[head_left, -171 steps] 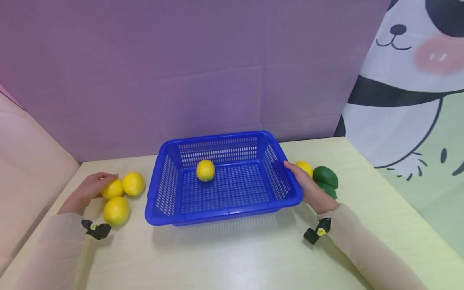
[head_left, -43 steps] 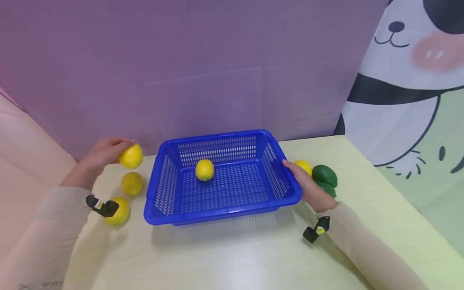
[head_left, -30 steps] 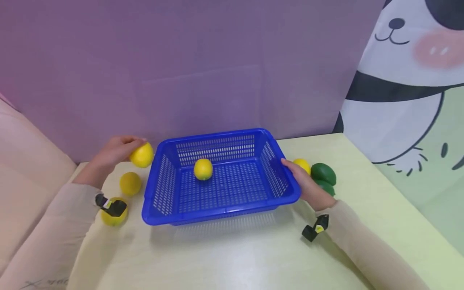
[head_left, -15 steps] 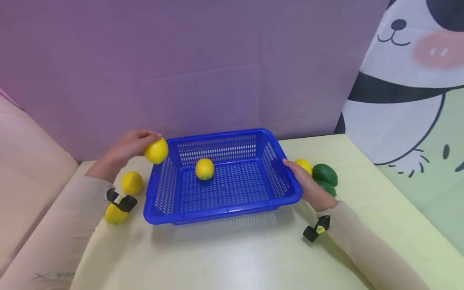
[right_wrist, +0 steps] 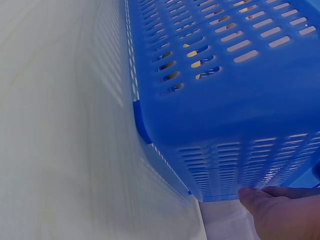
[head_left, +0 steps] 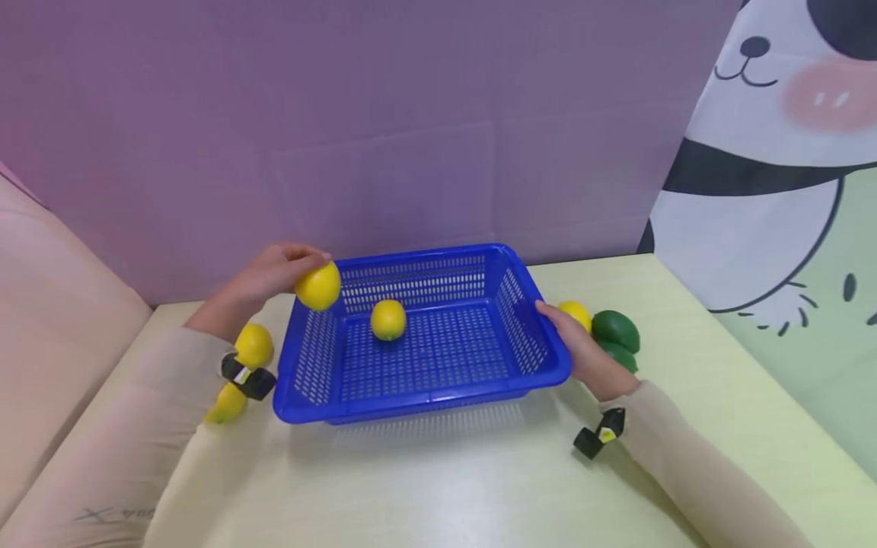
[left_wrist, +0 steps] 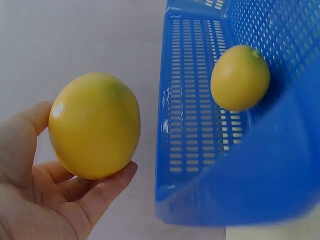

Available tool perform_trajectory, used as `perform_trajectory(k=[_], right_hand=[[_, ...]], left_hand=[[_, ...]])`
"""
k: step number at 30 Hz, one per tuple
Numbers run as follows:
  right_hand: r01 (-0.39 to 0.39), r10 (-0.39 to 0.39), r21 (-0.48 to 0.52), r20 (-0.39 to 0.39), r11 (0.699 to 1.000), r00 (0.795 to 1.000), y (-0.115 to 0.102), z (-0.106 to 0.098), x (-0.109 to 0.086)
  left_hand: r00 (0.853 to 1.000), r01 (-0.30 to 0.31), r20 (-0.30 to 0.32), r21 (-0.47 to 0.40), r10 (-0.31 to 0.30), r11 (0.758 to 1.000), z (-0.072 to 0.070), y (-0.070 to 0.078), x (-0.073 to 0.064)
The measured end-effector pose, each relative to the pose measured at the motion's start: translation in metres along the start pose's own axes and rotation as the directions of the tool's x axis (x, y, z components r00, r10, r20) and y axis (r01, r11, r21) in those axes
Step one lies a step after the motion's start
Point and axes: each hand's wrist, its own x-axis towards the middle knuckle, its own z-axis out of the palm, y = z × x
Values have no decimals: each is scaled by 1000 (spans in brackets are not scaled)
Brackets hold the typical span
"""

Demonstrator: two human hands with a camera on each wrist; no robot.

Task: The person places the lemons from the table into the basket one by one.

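In the head view my left hand [head_left: 274,272] grips a round yellow citrus fruit [head_left: 319,288] above the left end of the blue plastic basket [head_left: 432,396]. The left wrist view shows the thumb and fingers around this fruit [left_wrist: 95,127], beside the basket's wall [left_wrist: 192,100]. Another yellow citrus fruit [head_left: 388,320] sits inside the basket, toward the back left. My right hand [head_left: 578,346] holds the basket's right side at the rim. From the right wrist, the hand [right_wrist: 285,212] shows low in view against the slotted end wall; some fingers are hidden.
Left of the basket are two yellow citrus fruits, one farther back [head_left: 254,345] and one nearer [head_left: 228,403], partly behind the left wrist. Beyond my right hand lie another yellow fruit [head_left: 575,313] and two dark green fruits [head_left: 615,330]. A purple curtain [head_left: 411,152] hangs behind the table [head_left: 438,487].
My left hand took a yellow citrus fruit from the group on the left, lifted it and carried it right, over the basket's left end. The right hand and basket stay put.
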Motion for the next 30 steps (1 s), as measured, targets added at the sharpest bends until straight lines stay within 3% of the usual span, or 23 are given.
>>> perform_trajectory(k=[8, 19, 30], right_hand=[[-2, 2, -1, -1, 1000, 1000, -1, 0, 0], [-28, 28, 17, -4, 999, 1000, -3, -1, -2], [-24, 24, 24, 15, 999, 1000, -3, 1, -3]], left_hand=[[1000, 1, -2, -21, -1, 1000, 8, 11, 7], [998, -46, 47, -29, 47, 999, 21, 32, 12], [995, -66, 66, -47, 69, 997, 36, 38, 18]])
